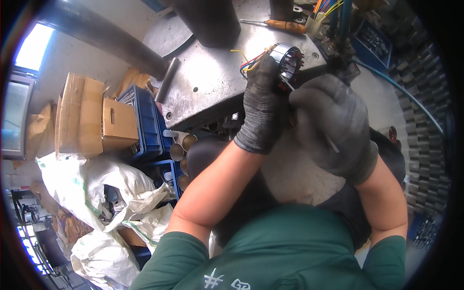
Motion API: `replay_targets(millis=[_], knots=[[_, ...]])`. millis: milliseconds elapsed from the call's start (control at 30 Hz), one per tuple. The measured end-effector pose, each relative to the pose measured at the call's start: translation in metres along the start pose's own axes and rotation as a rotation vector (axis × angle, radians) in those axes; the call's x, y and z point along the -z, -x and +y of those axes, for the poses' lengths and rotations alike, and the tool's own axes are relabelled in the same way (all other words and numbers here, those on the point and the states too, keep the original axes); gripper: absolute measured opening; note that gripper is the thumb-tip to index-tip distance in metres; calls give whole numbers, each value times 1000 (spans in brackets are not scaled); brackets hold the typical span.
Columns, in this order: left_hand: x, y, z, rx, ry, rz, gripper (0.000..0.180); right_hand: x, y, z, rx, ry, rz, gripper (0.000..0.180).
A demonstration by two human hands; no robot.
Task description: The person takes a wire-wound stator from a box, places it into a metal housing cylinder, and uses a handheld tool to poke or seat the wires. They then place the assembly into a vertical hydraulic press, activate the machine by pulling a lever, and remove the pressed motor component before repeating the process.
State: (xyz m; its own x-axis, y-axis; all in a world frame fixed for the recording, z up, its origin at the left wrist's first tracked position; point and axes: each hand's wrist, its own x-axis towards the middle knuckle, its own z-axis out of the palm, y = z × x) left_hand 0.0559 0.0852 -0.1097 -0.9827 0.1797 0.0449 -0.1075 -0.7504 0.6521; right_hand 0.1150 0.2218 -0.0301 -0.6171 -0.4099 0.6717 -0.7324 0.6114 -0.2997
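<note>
The left hand (263, 101), in a dark grey glove, grasps a ring-shaped stator (286, 57), which sits at about one o'clock in the view, over the near edge of a metal tabletop (208, 87). From the ring, red, blue and yellow lead wires (249, 63) stick out toward nine o'clock, past the gloved thumb.

The right hand (331, 118), gloved alike, is at five o'clock from the stator — its fingers curled around a thin metal tool (288, 85) whose tip points up at the ring's toothed inner side. That hand is blurred, so whether the tip touches the stator is hard to say.

At twelve o'clock from the stator, a wooden-handled screwdriver (286, 26) lies on the tabletop; a thick dark column (208, 24) rises close to twelve o'clock in the view. Between nine and ten o'clock stand cardboard boxes (79, 116) beside a blue crate (145, 121). White sacks (99, 193) lie at eight o'clock — bulging and creased. A blue tray (374, 46) holds small parts at two o'clock, and stacked dark metal pieces (420, 121) fill three o'clock.
</note>
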Motion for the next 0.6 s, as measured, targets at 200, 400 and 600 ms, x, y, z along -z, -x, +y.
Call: replay_targets(millis=[200, 400, 600], knots=[[-11, -5, 12, 180, 381, 178, 52, 27, 12, 16, -226, -527, 110, 14], [-5, -1, 18, 259, 397, -78, 42, 15, 19, 16, -662, -994, 199, 19], [-11, 4, 19, 285, 298, -56, 48, 5, 24, 17, -773, -1104, 187, 20]])
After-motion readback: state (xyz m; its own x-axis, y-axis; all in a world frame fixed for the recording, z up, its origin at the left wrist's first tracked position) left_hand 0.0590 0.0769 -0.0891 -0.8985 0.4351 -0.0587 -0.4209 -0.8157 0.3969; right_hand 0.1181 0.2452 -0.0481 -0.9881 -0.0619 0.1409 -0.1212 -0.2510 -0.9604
